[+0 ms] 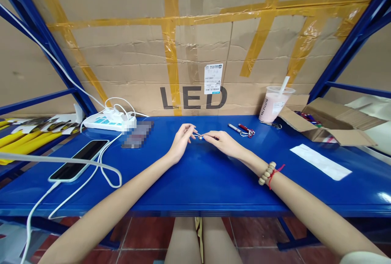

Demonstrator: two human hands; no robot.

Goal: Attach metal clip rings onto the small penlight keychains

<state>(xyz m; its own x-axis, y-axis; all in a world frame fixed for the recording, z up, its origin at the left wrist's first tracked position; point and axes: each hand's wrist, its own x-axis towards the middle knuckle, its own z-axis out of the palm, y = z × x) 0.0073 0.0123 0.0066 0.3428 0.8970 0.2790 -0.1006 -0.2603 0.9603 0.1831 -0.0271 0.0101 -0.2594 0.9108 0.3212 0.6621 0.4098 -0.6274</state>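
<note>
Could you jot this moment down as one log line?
right hand: fingers holding small blue cylinder | left hand: fingers at its metal clip | nearby on blue table: silver cylinder, red cylinder

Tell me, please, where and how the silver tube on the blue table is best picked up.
I would pinch the silver tube around its barrel's middle, coming from above and its left: it lies flat, slim and straight, the red tube is close on its right, and the metal clip at its right end would probably swing if gripped instead.
</note>
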